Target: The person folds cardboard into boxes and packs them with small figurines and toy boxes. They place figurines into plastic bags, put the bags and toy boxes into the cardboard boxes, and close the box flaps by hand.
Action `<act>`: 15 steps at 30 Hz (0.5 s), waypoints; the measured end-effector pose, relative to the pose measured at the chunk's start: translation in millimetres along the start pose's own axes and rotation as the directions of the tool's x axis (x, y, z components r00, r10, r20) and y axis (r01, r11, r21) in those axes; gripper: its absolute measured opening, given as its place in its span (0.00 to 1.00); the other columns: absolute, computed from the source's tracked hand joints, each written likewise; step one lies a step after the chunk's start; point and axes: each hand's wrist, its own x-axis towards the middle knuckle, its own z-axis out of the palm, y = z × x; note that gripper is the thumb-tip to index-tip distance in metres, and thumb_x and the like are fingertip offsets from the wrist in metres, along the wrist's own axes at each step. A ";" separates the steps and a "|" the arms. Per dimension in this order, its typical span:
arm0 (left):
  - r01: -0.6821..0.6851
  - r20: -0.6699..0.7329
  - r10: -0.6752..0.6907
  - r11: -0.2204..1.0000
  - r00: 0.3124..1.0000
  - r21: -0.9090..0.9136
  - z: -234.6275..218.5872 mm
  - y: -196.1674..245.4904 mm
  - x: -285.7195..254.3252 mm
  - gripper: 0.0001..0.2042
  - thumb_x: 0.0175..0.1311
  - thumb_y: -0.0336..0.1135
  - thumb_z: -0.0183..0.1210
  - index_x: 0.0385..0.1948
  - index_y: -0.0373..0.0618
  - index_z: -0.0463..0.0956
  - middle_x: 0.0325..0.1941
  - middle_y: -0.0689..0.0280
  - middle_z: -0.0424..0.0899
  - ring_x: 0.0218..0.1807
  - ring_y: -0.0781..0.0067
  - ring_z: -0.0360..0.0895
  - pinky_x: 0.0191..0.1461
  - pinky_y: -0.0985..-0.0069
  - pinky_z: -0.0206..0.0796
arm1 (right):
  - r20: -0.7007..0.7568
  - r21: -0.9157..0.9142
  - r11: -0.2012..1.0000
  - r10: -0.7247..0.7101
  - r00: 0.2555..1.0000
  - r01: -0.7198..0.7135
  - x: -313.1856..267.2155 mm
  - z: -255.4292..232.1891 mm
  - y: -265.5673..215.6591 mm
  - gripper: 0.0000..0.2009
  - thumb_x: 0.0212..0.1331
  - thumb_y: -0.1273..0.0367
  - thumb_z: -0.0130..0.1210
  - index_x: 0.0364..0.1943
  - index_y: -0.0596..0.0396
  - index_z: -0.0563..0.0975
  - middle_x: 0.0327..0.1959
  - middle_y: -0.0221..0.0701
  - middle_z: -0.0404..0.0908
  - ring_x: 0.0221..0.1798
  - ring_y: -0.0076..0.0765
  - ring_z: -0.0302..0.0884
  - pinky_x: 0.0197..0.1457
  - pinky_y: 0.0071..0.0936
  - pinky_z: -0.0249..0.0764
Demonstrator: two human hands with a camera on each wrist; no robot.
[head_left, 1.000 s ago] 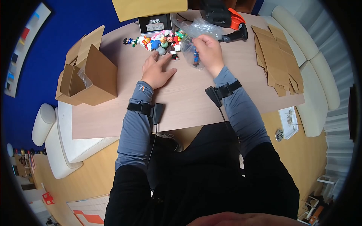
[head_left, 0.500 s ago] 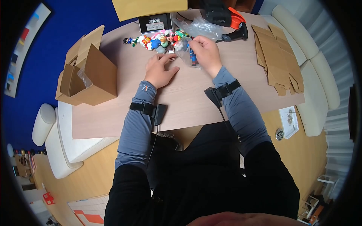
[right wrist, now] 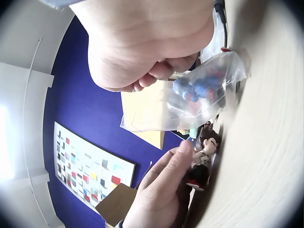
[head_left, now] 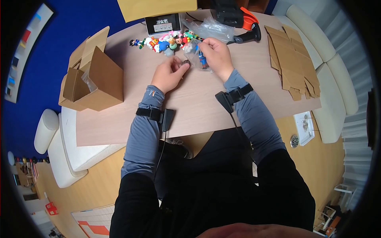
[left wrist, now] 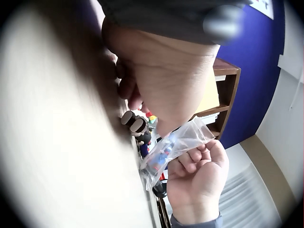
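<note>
My right hand (head_left: 217, 56) pinches the upper edge of a clear plastic bag (right wrist: 161, 118). Inside the bag is a small blue and red figurine (head_left: 202, 61), low near the tabletop. To the left of the bag, my left hand (head_left: 167, 75) holds a dark-haired toy figurine (right wrist: 209, 141) between thumb and fingers, close over the table. That figurine has a black lower body, and its pale shoe soles (left wrist: 137, 125) face the left wrist camera. Beyond both hands lies a pile of colourful toy figurines (head_left: 163, 44).
An open cardboard box (head_left: 107, 75) stands at the left of the table (head_left: 190, 107). Flattened cardboard (head_left: 291, 63) lies at the right. Toward the back are more clear plastic bags (head_left: 214, 29), a black handheld device (head_left: 250, 36) and a small screen (head_left: 162, 25).
My left hand has taken the dark-haired figurine from the near edge of the pile and drawn it toward me. The right hand has shifted the bag slightly left.
</note>
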 end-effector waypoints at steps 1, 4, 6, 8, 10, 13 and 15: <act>0.001 0.001 -0.001 1.000 1.000 0.000 1.0 0.3 -0.3 0.16 0.61 0.45 0.70 0.40 0.43 0.80 0.28 0.65 0.79 0.29 0.72 0.76 0.37 0.70 0.71 | -0.005 -0.008 1.000 -0.007 1.000 0.007 -0.1 -0.1 -0.2 0.09 0.69 0.69 0.57 0.31 0.57 0.78 0.24 0.20 0.77 0.24 0.12 0.70 0.26 0.17 0.66; -0.216 -0.188 0.248 0.961 0.950 0.176 0.4 1.3 -1.0 0.24 0.62 0.51 0.68 0.57 0.52 0.80 0.40 0.60 0.79 0.41 0.66 0.78 0.47 0.69 0.72 | -0.009 -0.008 1.000 -0.008 1.000 0.008 -1.3 1.1 -3.6 0.09 0.69 0.69 0.57 0.31 0.57 0.78 0.24 0.20 0.77 0.24 0.12 0.70 0.26 0.17 0.66; -0.036 -0.089 0.096 0.854 0.991 0.519 -4.5 3.1 -1.1 0.29 0.65 0.57 0.65 0.65 0.57 0.77 0.48 0.53 0.76 0.51 0.62 0.75 0.58 0.69 0.68 | -0.008 -0.002 1.000 0.000 1.000 0.000 -2.0 2.0 -4.3 0.09 0.69 0.69 0.57 0.31 0.57 0.78 0.24 0.20 0.77 0.24 0.13 0.70 0.26 0.17 0.66; -0.008 -0.097 0.074 0.833 0.993 0.554 -6.4 6.6 0.2 0.29 0.65 0.60 0.63 0.64 0.57 0.78 0.48 0.53 0.76 0.52 0.59 0.76 0.59 0.68 0.68 | -0.050 0.022 1.000 0.001 0.999 0.000 -1.0 3.1 -1.8 0.08 0.62 0.70 0.59 0.29 0.61 0.79 0.21 0.21 0.77 0.24 0.13 0.69 0.25 0.19 0.64; 0.023 -0.107 0.049 0.810 0.993 0.585 -6.9 6.6 0.5 0.31 0.65 0.64 0.60 0.64 0.57 0.78 0.49 0.53 0.76 0.53 0.55 0.76 0.59 0.66 0.68 | -0.051 -0.004 1.000 -0.013 0.999 0.012 -0.2 2.4 0.1 0.08 0.62 0.70 0.59 0.29 0.61 0.79 0.21 0.21 0.77 0.24 0.13 0.68 0.25 0.19 0.64; 0.051 -0.145 0.038 0.825 0.989 0.562 -5.8 -0.2 2.9 0.31 0.63 0.67 0.59 0.61 0.59 0.81 0.51 0.55 0.78 0.59 0.54 0.74 0.66 0.63 0.63 | -0.053 -0.024 0.999 -0.024 0.998 0.023 -0.1 2.3 0.2 0.09 0.62 0.70 0.59 0.28 0.61 0.79 0.22 0.21 0.77 0.24 0.13 0.68 0.26 0.19 0.64; 0.085 -0.234 0.058 0.827 0.970 0.555 -3.9 -6.6 5.1 0.30 0.64 0.66 0.57 0.61 0.60 0.80 0.57 0.54 0.78 0.64 0.53 0.73 0.70 0.62 0.61 | -0.054 -0.018 1.000 -0.018 0.998 0.017 -0.5 2.0 0.0 0.09 0.62 0.70 0.59 0.28 0.61 0.79 0.22 0.21 0.78 0.25 0.13 0.68 0.26 0.19 0.64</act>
